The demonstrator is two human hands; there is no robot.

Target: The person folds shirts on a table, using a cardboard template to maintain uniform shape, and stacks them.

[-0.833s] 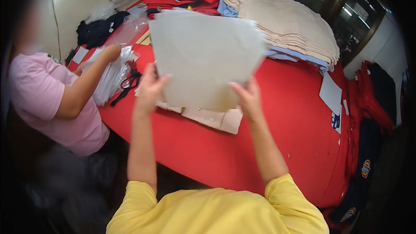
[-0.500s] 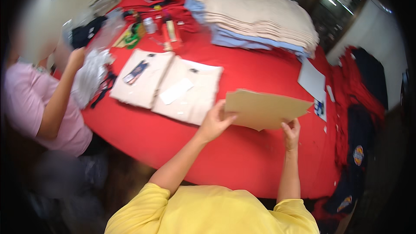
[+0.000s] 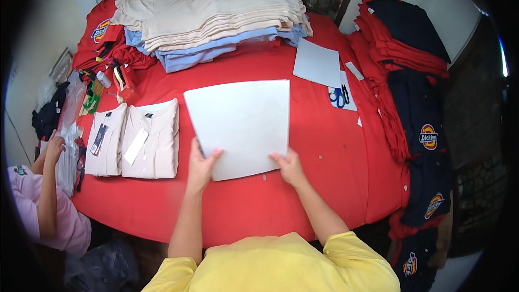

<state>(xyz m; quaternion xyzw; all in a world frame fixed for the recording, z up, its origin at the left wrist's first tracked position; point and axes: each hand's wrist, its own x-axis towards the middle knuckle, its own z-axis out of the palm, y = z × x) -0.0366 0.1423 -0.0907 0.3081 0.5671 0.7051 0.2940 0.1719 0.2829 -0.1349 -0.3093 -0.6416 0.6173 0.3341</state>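
Card sheet (image 3: 240,127) lowered flat, folded shirts (image 3: 135,138) beside

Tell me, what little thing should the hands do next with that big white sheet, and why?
Probably let go and smooth it flat. The white sheet already lies on the red table, and the left hand and right hand pinch only its near edge. It sits a bit crooked beside the folded cream shirts, so a small nudge to straighten it may come first.

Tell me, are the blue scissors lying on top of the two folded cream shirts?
No, the blue scissors lie on a white sheet to the right, far from the folded cream shirts at the left.
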